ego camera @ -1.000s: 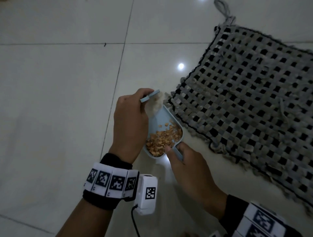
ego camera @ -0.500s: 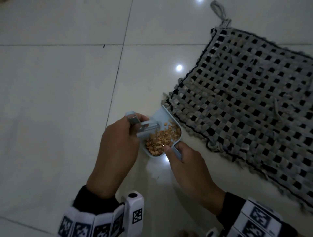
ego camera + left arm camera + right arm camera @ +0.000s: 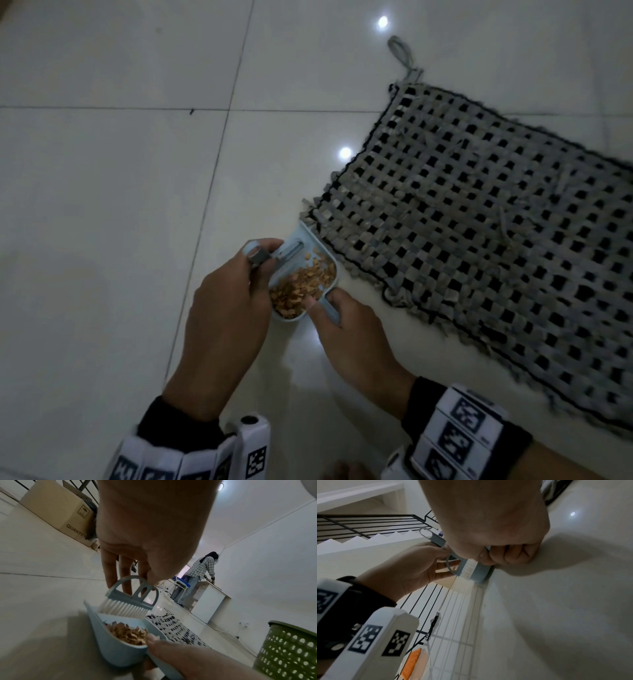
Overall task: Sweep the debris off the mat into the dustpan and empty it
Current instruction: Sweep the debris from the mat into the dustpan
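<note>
A small pale blue dustpan (image 3: 317, 248) sits on the tiled floor at the near left corner of the woven grey-and-black mat (image 3: 496, 233). Brown debris (image 3: 301, 284) fills its rear half. My right hand (image 3: 337, 308) grips the dustpan handle (image 3: 330, 308), thumb at the pan's rim. My left hand (image 3: 253, 260) holds a small grey-blue brush (image 3: 132, 595) with white bristles (image 3: 123, 609) resting inside the pan's open end (image 3: 96, 613). In the right wrist view the brush (image 3: 462, 565) stands against the pan (image 3: 479, 573).
A green perforated basket (image 3: 289, 651) stands on the floor to the right. A cardboard box (image 3: 58, 509) sits by a railing at the far left. Another person (image 3: 197, 574) stands at a white cabinet (image 3: 211, 601) behind the mat. Bare floor tiles lie left of the hands.
My left hand has drawn the brush back from the pan's far lip toward me and lowered it into the pan. My right hand still holds the handle; the view has shifted.
</note>
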A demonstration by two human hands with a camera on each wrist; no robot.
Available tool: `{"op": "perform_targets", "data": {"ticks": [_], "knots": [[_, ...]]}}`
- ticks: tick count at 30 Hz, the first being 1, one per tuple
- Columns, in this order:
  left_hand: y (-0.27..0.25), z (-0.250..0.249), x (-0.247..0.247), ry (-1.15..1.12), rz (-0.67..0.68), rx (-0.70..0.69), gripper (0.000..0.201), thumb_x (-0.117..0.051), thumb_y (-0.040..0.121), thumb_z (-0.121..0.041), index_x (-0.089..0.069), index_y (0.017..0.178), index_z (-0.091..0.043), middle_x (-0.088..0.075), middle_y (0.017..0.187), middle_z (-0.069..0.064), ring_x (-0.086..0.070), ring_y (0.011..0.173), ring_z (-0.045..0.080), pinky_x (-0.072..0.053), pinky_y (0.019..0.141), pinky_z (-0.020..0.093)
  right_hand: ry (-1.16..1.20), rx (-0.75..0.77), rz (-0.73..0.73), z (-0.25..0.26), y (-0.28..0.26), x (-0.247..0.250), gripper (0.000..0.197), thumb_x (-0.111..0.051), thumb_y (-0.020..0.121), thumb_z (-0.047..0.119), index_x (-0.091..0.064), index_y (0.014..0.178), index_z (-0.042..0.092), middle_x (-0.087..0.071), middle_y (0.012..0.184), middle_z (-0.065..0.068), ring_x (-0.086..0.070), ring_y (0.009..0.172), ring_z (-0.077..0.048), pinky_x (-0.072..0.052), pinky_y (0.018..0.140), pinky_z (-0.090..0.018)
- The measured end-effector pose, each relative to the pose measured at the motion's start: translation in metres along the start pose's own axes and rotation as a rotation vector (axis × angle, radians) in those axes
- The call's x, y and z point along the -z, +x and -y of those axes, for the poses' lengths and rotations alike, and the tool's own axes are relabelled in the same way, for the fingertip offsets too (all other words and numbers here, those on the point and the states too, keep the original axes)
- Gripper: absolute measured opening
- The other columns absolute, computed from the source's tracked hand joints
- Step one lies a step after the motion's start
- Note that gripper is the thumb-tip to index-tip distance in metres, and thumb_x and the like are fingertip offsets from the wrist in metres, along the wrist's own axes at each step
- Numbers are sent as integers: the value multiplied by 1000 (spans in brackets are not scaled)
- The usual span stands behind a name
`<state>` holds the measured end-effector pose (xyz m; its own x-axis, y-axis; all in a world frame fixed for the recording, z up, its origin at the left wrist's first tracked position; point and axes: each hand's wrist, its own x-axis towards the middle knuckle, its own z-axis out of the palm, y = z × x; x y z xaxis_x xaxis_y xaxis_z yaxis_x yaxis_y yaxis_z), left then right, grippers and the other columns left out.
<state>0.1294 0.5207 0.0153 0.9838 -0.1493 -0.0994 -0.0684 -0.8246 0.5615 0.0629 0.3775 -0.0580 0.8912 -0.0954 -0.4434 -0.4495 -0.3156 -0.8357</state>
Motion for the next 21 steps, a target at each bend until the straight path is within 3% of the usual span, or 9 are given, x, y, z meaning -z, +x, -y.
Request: {"op": "perform_targets", "data": {"ticks": [3, 5, 9, 14, 16, 18, 21], "knots": [[-9, -15, 3, -25, -45, -28, 24, -49, 103, -30, -60, 121, -43, -65, 88, -22, -61, 74, -10, -41, 57, 7, 42, 26, 22, 1, -5, 5, 36, -50, 98, 55, -51, 74, 29, -52, 58, 2, -46, 49, -10, -35, 47, -31], [-13, -24, 4, -53, -77, -41, 27, -47, 104, -32, -58, 126, -42, -67, 84, -17, -61, 70, -9, -45, 53, 13, 78, 36, 44, 3, -11, 12, 34, -49, 99, 55, -52, 75, 31, -53, 58, 5, -44, 47, -8, -35, 46, -29], [-18, -46, 3, -129, -139, -46, 32, -46, 105, -36, -56, 136, -36, -70, 99, -9, -68, 84, 9, -59, 68, 35, 96, 52, 37, 8, -23, 33, 28, -49, 99, 55, -53, 77, 38, -56, 58, 13, -45, 46, -5, -35, 45, -24], [-8, -83, -6, -264, -146, -67, 37, -46, 104, -45, -51, 140, -37, -72, 111, -5, -71, 96, 11, -61, 80, 45, 106, 34, -21, 15, -36, 80, 36, -51, 98, 53, -66, 92, 21, -65, 71, -4, -56, 57, -17, -42, 52, -38], [-3, -107, -9, -328, -132, -73, 38, -47, 104, -43, -48, 142, -39, -71, 117, -6, -71, 102, 10, -60, 84, 46, 69, 36, -37, 17, -42, 106, 37, -52, 97, 53, -64, 88, 19, -64, 69, -3, -55, 56, -16, -43, 53, -39], [2, -135, -13, -358, -131, -106, 36, -48, 105, -38, -52, 140, -35, -70, 115, -7, -69, 103, 9, -59, 87, 44, 44, 36, -55, 19, -50, 136, 36, -53, 97, 52, -64, 86, 20, -61, 67, 2, -53, 55, -11, -41, 53, -33], [9, -173, -20, -375, -140, -193, 31, -50, 105, -33, -59, 134, -29, -69, 104, -11, -68, 96, 6, -58, 86, 39, 22, 39, -121, 12, -60, 179, 38, -54, 97, 51, -70, 91, 17, -72, 76, 3, -65, 61, -12, -54, 58, -34]]}}
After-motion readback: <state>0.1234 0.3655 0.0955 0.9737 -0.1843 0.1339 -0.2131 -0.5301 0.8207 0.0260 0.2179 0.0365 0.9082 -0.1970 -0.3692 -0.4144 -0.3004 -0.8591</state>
